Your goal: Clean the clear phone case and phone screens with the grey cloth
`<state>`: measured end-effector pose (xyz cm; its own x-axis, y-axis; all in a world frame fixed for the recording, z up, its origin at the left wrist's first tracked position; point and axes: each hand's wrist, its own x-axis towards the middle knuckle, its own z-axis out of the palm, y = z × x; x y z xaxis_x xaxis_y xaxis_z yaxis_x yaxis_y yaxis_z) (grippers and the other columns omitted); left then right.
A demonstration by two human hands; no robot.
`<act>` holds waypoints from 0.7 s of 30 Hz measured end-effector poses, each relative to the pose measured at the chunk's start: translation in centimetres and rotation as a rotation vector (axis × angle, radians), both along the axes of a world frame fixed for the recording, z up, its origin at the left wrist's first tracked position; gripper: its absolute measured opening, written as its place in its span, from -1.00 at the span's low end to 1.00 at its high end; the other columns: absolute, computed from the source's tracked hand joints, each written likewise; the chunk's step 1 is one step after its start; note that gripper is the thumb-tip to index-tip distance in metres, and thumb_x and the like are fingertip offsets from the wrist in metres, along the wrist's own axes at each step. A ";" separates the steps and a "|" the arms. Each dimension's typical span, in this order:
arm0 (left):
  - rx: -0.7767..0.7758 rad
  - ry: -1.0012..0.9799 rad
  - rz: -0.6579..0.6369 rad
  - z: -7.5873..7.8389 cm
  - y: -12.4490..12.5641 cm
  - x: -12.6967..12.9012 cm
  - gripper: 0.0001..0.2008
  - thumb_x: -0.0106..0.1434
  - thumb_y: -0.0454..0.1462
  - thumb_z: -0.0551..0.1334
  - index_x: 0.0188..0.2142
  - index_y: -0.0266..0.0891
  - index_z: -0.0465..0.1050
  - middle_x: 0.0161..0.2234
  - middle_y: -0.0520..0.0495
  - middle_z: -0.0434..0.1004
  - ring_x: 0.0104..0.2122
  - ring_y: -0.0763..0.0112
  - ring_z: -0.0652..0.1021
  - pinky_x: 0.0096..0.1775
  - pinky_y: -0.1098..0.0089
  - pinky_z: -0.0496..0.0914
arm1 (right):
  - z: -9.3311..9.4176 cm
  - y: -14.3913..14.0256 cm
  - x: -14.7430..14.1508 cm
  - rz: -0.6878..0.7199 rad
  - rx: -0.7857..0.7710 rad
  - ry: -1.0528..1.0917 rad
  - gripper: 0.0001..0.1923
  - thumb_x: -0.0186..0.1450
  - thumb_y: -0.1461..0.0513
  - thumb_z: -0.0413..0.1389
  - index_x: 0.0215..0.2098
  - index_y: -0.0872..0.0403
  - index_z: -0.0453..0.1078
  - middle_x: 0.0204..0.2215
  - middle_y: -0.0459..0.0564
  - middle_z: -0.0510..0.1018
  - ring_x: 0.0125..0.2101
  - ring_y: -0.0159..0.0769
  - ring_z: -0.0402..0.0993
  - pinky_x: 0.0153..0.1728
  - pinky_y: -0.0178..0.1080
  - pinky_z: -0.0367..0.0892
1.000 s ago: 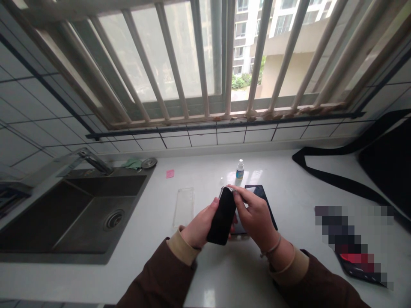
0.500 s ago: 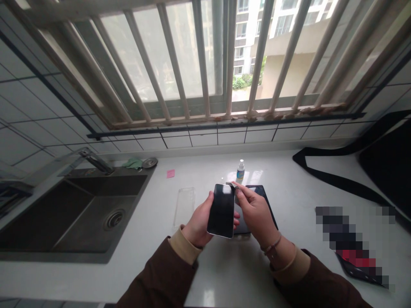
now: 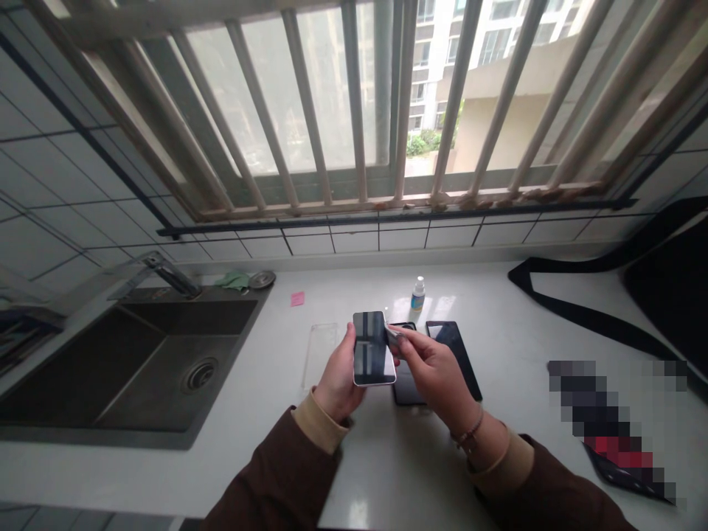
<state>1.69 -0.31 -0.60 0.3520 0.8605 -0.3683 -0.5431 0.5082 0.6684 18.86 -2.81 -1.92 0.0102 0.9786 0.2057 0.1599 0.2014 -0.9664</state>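
My left hand (image 3: 338, 377) is wrapped round a smartphone (image 3: 375, 350), screen up, with window light reflected in the glass. Pinched in my right hand (image 3: 434, 361) is a small folded grey cloth (image 3: 395, 336), which meets the phone's upper right edge. Beneath my right hand, partly covered, a dark phone-like device (image 3: 408, 389) lies on the counter. Just right of it lies a black tablet-like device (image 3: 454, 346), also partly hidden. A clear phone case (image 3: 319, 354) rests left of my left hand. Behind the devices a small white spray bottle (image 3: 418, 296) with a blue label stands upright.
A steel sink (image 3: 166, 383) with a faucet (image 3: 171, 276) is set into the white counter (image 3: 265, 472) at left. A pink paper note (image 3: 297, 299) lies near the back. A black strap (image 3: 575, 306) and a pixelated item (image 3: 613, 428) are at right, below the barred window (image 3: 359, 110).
The smartphone has shifted slightly up and tilted, so window reflections now cover its screen. The cloth has moved a little down along its right edge.
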 end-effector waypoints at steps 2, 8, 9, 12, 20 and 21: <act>-0.024 0.029 0.006 0.4 0.4 -0.6 -0.39 0.57 0.04 -0.03 0.11 -0.46 0.51 -0.30 -0.33 0.72 -0.46 0.23 0.69 -0.44 0.37 0.53 | 0.1 0.0 0.0 0.024 0.005 0.032 -0.63 0.50 0.02 0.11 0.11 -0.03 0.62 -0.07 0.05 0.75 -0.06 -0.05 0.70 0.01 -0.05 0.57; -0.014 0.252 -0.032 2.0 1.2 -3.1 -0.64 0.50 -0.17 0.17 0.16 -0.37 0.36 -0.24 -0.39 0.72 -0.36 0.13 0.73 -0.35 0.27 0.59 | -0.2 0.4 0.6 -0.070 -0.028 0.110 -0.61 0.49 -0.03 0.12 0.06 -0.01 0.65 -0.02 0.06 0.73 0.00 -0.03 0.66 0.07 -0.02 0.51; 0.012 0.304 -0.033 2.1 1.3 -3.6 -0.64 0.48 -0.17 0.18 0.16 -0.34 0.35 -0.23 -0.39 0.72 -0.35 0.11 0.73 -0.34 0.24 0.60 | -0.3 0.4 0.7 -0.089 -0.029 0.110 -0.60 0.49 -0.04 0.13 0.06 -0.01 0.65 -0.01 0.06 0.73 0.00 -0.03 0.65 0.06 -0.03 0.52; 0.085 0.565 0.017 2.0 1.7 -5.0 -0.67 0.45 -0.16 0.20 0.11 -0.28 0.40 -0.25 -0.30 0.71 -0.38 0.12 0.71 -0.36 0.24 0.58 | -0.4 0.5 0.8 -0.116 -0.028 0.106 -0.58 0.48 -0.04 0.13 0.07 0.01 0.65 -0.02 0.07 0.73 -0.03 -0.04 0.66 0.01 -0.07 0.53; 0.297 1.242 0.075 1.7 3.3 -10.0 -0.66 0.30 -0.09 0.22 -0.10 -0.28 0.56 -0.28 -0.21 0.69 -0.28 0.09 0.65 -0.30 0.28 0.48 | -0.7 0.6 0.8 -0.112 -0.024 0.119 -0.58 0.47 -0.04 0.14 0.06 0.03 0.64 -0.04 0.07 0.73 -0.05 -0.07 0.66 -0.03 -0.11 0.55; 0.304 1.278 0.038 1.7 3.3 -10.4 -0.66 0.30 -0.08 0.20 -0.12 -0.27 0.56 -0.28 -0.20 0.68 -0.28 0.09 0.64 -0.30 0.29 0.47 | -0.7 0.6 0.8 -0.112 -0.026 0.119 -0.58 0.47 -0.04 0.14 0.06 0.03 0.65 -0.04 0.08 0.73 -0.06 -0.06 0.67 -0.04 -0.11 0.56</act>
<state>-8.75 3.00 1.12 -0.1246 0.9692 -0.2125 0.5437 0.2458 0.8025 19.68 -2.19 -2.65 0.1419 0.9749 0.1713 0.0642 0.1637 -0.9844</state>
